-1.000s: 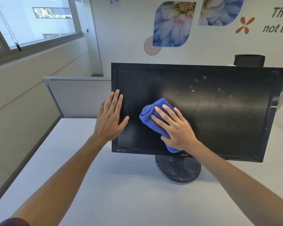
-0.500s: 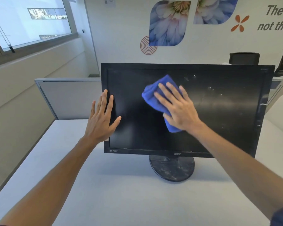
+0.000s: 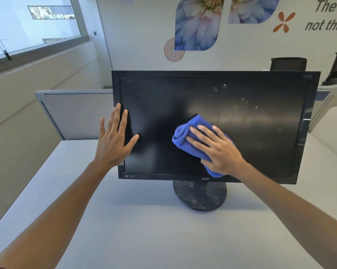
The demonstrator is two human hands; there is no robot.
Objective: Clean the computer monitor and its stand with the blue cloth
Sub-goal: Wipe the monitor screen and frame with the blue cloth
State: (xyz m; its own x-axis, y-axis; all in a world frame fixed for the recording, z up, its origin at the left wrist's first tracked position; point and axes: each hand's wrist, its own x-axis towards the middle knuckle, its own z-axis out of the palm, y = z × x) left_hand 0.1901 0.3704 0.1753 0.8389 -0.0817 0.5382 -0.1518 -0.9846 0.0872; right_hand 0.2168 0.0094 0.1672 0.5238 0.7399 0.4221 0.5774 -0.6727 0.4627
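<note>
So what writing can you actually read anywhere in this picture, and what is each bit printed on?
"acer": on the lower bezel of the monitor.
"The f..." above "not thos...": large grey lettering on the back wall, cut off by the frame's right edge.
Small logo badge at the monitor's lower left bezel: too small to read.
Faint model marking at the monitor's top right corner: too blurred to read.
</note>
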